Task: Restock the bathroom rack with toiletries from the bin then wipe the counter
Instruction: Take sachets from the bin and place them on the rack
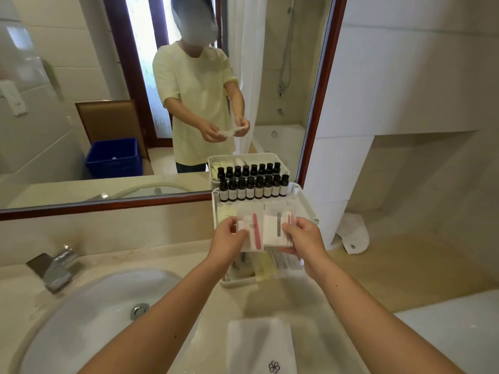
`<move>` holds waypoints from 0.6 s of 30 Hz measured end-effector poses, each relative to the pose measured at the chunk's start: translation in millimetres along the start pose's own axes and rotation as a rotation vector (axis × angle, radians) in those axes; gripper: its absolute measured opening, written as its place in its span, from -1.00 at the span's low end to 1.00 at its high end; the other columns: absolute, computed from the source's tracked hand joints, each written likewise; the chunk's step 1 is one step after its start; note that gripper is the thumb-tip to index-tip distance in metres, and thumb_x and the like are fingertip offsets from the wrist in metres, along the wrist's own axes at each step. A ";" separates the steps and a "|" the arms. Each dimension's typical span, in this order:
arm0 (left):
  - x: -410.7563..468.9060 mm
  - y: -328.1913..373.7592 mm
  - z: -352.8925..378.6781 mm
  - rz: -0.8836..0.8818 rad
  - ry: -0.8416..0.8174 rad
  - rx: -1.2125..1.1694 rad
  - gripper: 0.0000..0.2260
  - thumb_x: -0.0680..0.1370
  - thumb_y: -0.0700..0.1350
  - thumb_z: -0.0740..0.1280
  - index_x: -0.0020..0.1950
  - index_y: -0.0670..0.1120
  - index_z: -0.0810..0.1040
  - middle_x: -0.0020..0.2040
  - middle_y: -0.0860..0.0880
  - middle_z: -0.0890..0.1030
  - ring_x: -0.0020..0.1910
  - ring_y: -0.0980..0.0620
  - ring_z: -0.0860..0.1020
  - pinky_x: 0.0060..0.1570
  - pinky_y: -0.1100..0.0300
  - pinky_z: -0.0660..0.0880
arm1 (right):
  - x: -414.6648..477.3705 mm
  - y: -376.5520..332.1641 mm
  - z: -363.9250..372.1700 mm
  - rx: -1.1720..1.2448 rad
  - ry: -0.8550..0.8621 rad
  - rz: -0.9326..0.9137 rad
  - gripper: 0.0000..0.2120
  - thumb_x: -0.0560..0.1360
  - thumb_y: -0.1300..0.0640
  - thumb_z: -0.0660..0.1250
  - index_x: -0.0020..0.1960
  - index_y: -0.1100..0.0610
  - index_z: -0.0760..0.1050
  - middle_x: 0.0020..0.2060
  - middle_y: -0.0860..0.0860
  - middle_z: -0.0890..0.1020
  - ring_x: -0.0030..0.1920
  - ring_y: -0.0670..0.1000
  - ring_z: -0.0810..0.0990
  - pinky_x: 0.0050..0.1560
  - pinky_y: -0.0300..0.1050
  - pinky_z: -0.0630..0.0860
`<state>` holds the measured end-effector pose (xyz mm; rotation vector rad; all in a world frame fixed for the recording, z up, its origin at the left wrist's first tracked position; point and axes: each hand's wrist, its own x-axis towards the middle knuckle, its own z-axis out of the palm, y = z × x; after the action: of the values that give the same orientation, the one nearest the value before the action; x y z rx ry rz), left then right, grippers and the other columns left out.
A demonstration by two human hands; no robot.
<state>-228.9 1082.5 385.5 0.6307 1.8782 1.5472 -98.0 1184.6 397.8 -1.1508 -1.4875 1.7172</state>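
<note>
Above the white rack (pixel 310 211) on the worktop (pixel 151 260), left hand (pixel 229 238) and right hand (pixel 305 236) hold a nail-file sachet (pixel 251 233) and a cotton-swab sachet (pixel 272 230) side by side, fingers (pixel 232 222) clamped on them, long axes pointing at the bottles (pixel 253 187).

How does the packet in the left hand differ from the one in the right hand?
The left-hand packet holds a pink nail file; the right-hand packet holds cotton swabs. The right-hand packet bears a long grey strip; the left-hand packet only small dark print. Both are clear sachets.

Hotel-style bathroom: sink (pixel 89 317), mirror (pixel 162 90), rack of miniature toiletry bottles (pixel 253 187).
</note>
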 end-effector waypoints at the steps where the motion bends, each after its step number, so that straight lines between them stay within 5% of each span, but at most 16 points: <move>1: 8.3 4.2 7.3 -0.004 0.017 0.011 -0.78 0.58 -0.25 0.24 0.18 -0.04 0.49 0.05 -0.03 0.62 0.00 -0.01 0.63 0.04 -0.04 0.60 | 11.1 -3.8 -4.4 -0.019 -0.014 0.002 -0.85 0.59 0.23 0.24 0.09 0.20 0.55 -0.03 0.10 0.66 -0.05 0.05 0.65 -0.16 -0.04 0.66; 4: 33.4 16.6 28.4 0.002 0.060 0.059 -0.80 0.58 -0.21 0.26 0.18 -0.05 0.52 0.03 -0.02 0.62 0.00 -0.03 0.61 0.05 -0.06 0.59 | 42.2 -16.4 -16.2 -0.054 -0.063 0.006 -0.83 0.60 0.24 0.21 0.11 0.22 0.54 0.00 0.11 0.65 -0.05 0.05 0.64 -0.26 -0.11 0.65; 8: 63.6 31.1 52.2 0.001 0.078 0.078 -0.89 0.59 -0.20 0.27 0.09 -0.06 0.53 -0.03 -0.05 0.63 -0.11 -0.01 0.62 -0.26 0.15 0.57 | 83.6 -28.6 -28.8 -0.076 -0.117 0.022 -0.82 0.61 0.26 0.19 0.11 0.16 0.54 0.00 0.08 0.65 -0.06 0.02 0.64 -0.25 -0.11 0.63; 11: 87.6 31.5 65.6 -0.030 0.112 0.090 -0.89 0.58 -0.19 0.29 0.07 -0.07 0.56 -0.05 -0.06 0.65 -0.09 -0.05 0.64 -0.07 0.03 0.60 | 111.9 -33.3 -36.7 -0.110 -0.142 0.022 -0.83 0.60 0.27 0.18 0.04 0.15 0.55 0.00 0.09 0.65 -0.05 0.05 0.64 -0.21 -0.08 0.63; 18: 123.8 22.1 80.9 -0.087 0.108 0.293 -0.78 0.53 -0.25 0.33 0.17 -0.17 0.58 -0.17 -0.08 0.65 -0.24 -0.03 0.61 -0.10 -0.02 0.64 | 163.7 -42.2 -44.6 -0.134 -0.107 -0.018 -0.82 0.61 0.27 0.15 0.04 0.10 0.50 -0.10 0.01 0.62 -0.15 -0.04 0.61 -0.26 -0.15 0.56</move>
<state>-257.4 1229.1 377.4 0.5930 2.2075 1.2843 -137.5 1355.0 401.1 -1.1240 -1.6955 1.7126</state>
